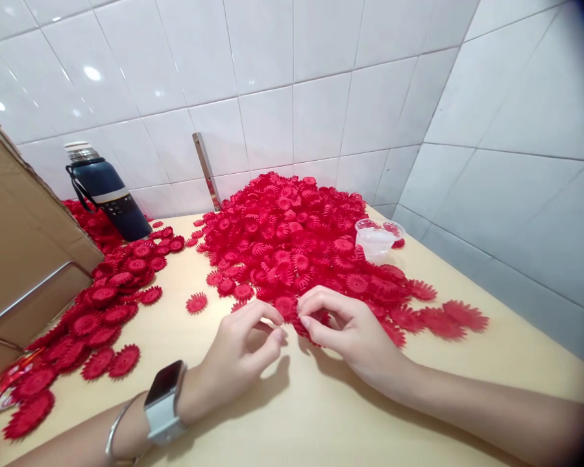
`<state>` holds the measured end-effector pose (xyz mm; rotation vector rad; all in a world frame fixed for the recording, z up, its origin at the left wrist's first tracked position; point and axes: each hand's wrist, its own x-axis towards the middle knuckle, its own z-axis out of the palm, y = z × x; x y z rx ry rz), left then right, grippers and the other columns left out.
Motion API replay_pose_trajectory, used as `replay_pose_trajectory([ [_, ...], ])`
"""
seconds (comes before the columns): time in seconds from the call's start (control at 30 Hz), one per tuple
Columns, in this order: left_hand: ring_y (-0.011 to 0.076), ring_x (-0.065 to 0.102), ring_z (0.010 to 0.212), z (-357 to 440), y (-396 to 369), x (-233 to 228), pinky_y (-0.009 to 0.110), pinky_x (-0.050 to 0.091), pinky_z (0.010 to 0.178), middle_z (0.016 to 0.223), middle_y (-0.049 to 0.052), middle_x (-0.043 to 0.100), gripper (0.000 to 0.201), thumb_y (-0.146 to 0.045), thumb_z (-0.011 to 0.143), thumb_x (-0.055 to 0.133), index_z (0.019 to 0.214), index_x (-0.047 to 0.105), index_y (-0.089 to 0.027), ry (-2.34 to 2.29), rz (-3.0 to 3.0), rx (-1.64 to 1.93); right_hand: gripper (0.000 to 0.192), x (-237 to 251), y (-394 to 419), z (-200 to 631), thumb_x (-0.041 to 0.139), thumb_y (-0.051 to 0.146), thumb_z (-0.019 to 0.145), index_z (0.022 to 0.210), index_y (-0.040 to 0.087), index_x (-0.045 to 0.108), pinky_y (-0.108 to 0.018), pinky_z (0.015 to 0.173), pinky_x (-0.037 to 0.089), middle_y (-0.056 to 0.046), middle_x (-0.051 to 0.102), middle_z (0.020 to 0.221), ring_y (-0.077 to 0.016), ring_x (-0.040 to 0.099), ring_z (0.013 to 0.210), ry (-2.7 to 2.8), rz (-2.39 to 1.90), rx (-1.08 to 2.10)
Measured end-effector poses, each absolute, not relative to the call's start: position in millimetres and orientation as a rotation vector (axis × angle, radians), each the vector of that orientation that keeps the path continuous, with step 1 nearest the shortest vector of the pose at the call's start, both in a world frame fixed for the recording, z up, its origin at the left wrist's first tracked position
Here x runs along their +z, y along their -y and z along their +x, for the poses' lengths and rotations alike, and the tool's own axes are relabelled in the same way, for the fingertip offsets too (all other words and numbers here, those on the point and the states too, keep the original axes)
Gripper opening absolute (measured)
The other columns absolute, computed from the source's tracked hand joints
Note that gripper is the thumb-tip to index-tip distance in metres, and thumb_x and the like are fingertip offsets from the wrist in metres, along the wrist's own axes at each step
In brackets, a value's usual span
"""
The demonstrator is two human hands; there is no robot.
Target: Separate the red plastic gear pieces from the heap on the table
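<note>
Red flower piece: a small red plastic flower-shaped disc [292, 311] sat between the fingertips of both hands, at the near edge of the big heap.
Left hand: the left hand [241, 357] hovered just above the surface, fingers curled in, thumb and forefinger nearly closed and meeting the red piece from its left side.
Right hand: the right hand [348, 331] was curled the same way, thumb and forefinger pinched on the same red piece from the right; how firmly it gripped could not be told.
Wrist: a grey-cased smartwatch with a pale strap [164, 402] and a thin silver bangle [117, 428] sat on the left wrist.
Heap: a large mound of the same red plastic flower discs [282, 240] lay just beyond the hands, reaching back to the wall.
Cup: a small clear plastic cup [376, 240] lay tilted on the right slope of the mound.
Left scatter: a looser spread of red discs [107, 305] ran along the left side, with one lone disc [196, 302] between it and the mound.
Surface: a pale beige surface [282, 415] carried everything.
Flask: a dark blue flask with a steel cap [107, 191] stood at the back left.
Box: a brown cardboard box [24, 246] stood at the far left.
Wall: white glazed tiles [321, 97] closed the corner.
</note>
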<state>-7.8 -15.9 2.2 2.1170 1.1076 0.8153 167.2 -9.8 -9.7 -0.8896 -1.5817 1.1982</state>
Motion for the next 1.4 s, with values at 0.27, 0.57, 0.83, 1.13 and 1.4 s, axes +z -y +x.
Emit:
replay_pose_trajectory([
  [0.27, 0.0118, 0.051, 0.068, -6, 13, 5, 0.021, 0.04, 0.064, 0.074, 0.0, 0.056, 0.016, -0.027, 0.082, 0.048, 0.074, 0.053, -0.014, -1.036, 2.05, 0.626, 0.017, -11, 15, 167, 0.051, 0.002, 0.071, 0.065, 0.017, 0.058, -0.023, 0.059, 0.04, -0.001, 0.058, 0.072, -0.0129, 0.053, 0.067, 1.879, -0.77, 1.004],
  [0.57, 0.0104, 0.048, 0.062, -6, 11, 2, 0.019, 0.038, 0.058, 0.067, -0.001, 0.053, 0.011, -0.012, 0.077, 0.044, 0.069, 0.052, -0.014, -1.068, 1.904, 0.654, 0.017, -13, 14, 170, 0.048, 0.002, 0.068, 0.062, 0.018, 0.05, -0.025, 0.059, 0.04, -0.001, 0.054, 0.071, -0.0138, 0.051, 0.066, 1.754, -0.905, 1.126],
  [0.83, 0.0106, 0.044, 0.059, -9, 4, -6, 0.02, 0.035, 0.055, 0.061, -0.003, 0.047, 0.011, -0.014, 0.073, 0.045, 0.061, 0.045, -0.015, -1.24, 1.691, 0.832, 0.012, -12, 7, 170, 0.052, 0.012, 0.068, 0.058, 0.017, 0.049, -0.023, 0.051, 0.038, 0.002, 0.051, 0.064, -0.0096, 0.046, 0.055, 1.424, -1.04, 1.27],
  [1.13, 0.011, 0.045, 0.062, -9, 6, -2, 0.021, 0.038, 0.058, 0.064, -0.002, 0.048, 0.011, -0.013, 0.075, 0.042, 0.065, 0.046, -0.015, -1.179, 1.751, 0.801, 0.013, -11, 7, 171, 0.052, 0.015, 0.071, 0.06, 0.017, 0.047, -0.024, 0.052, 0.038, 0.001, 0.048, 0.065, -0.0109, 0.046, 0.056, 1.501, -0.957, 1.36],
  [1.4, 0.0097, 0.047, 0.063, -8, 11, 4, 0.019, 0.038, 0.059, 0.067, -0.002, 0.051, 0.011, -0.014, 0.078, 0.048, 0.067, 0.049, -0.015, -1.12, 1.978, 0.667, 0.016, -9, 15, 169, 0.058, 0.019, 0.071, 0.065, 0.019, 0.043, -0.025, 0.053, 0.035, 0.0, 0.048, 0.069, -0.0129, 0.044, 0.061, 1.824, -0.976, 1.237],
])
